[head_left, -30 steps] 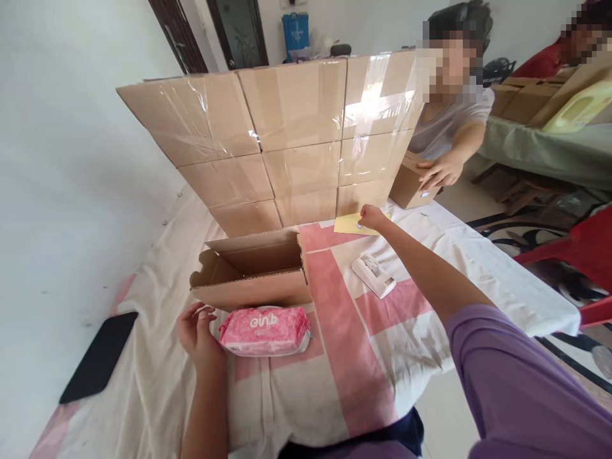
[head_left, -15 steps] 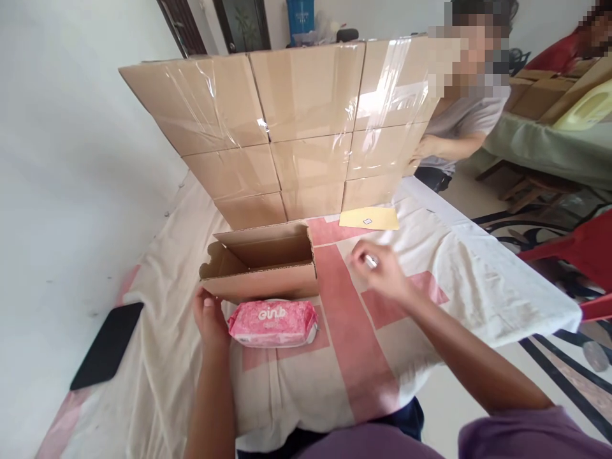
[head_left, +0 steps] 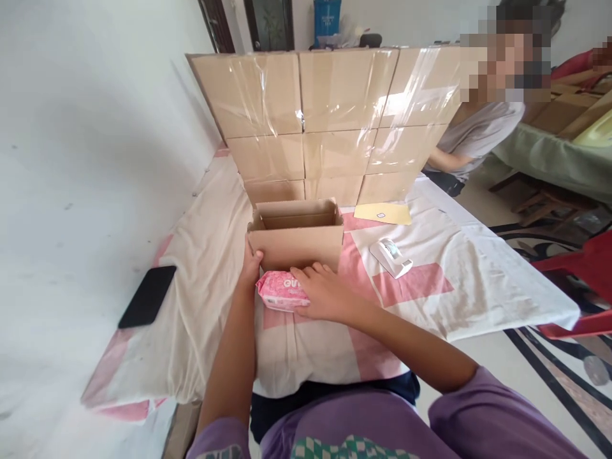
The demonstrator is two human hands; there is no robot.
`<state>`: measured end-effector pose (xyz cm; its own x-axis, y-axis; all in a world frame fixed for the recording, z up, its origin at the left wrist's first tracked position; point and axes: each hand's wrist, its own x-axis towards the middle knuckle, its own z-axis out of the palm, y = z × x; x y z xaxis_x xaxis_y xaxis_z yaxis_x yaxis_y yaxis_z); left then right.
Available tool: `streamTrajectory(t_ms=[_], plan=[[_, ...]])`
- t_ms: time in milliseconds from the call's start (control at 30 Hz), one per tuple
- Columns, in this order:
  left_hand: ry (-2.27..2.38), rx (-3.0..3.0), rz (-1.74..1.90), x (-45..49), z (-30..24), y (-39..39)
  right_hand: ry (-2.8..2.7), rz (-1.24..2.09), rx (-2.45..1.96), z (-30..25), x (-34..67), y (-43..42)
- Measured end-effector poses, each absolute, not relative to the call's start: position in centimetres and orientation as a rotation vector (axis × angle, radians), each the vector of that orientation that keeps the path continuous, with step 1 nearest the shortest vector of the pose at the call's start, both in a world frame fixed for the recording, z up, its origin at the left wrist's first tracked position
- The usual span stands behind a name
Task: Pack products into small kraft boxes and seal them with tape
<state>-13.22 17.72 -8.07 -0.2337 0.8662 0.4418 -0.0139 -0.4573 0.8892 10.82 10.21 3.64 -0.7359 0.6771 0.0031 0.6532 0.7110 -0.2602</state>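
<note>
An open-topped cardboard box [head_left: 296,245] stands on the cloth in front of me. At its left front corner is my left hand [head_left: 251,261], closed on the edge with the thumb on the front wall. Just before the box lies a pink soft pack of wipes or tissues [head_left: 280,290] with white lettering. My right hand [head_left: 325,293] grips the pack's right end from above, covering part of the lettering. To the right, a white tape dispenser [head_left: 392,257] sits on the cloth, apart from both hands.
Behind the box rises a tall taped cardboard panel [head_left: 339,115], with a yellow paper [head_left: 382,214] near its foot. A black flat object [head_left: 147,296] lies at left by the wall. Another person [head_left: 497,134] is beyond the panel, and a red chair [head_left: 583,274] stands right.
My right hand has moved left from the tape dispenser onto the pink pack. The dispenser now shows uncovered. My left hand stays at the box, whose front wall now looks more upright.
</note>
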Motion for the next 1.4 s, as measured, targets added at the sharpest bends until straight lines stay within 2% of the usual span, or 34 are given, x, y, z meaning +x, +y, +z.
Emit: streamTrajectory(t_ms=[233, 467, 633, 767, 1033, 1400], plan=[[1.02, 1.395, 1.722, -13.6, -8.0, 17.4, -2.924, -0.13, -0.778, 2.7, 13.5, 8.8], [0.985, 1.482, 1.682, -13.1, -7.1, 17.2, -2.872, 0.078, -0.807, 2.9, 13.2, 8.8], [0.999, 1.499, 1.647, -13.3, -6.8, 16.7, -3.119, 0.197, -0.605, 4.6, 11.3, 10.4], [1.006, 1.503, 1.629, -13.4, -6.9, 16.6, -3.164, 0.14, -0.558, 5.3, 11.0, 10.4], [1.005, 1.52, 1.584, -13.3, -7.3, 16.9, -3.306, -0.232, -0.743, 5.9, 9.1, 6.8], [1.003, 1.527, 1.566, -12.8, -6.6, 16.5, -3.374, -0.022, -0.698, 7.5, 9.8, 7.5]])
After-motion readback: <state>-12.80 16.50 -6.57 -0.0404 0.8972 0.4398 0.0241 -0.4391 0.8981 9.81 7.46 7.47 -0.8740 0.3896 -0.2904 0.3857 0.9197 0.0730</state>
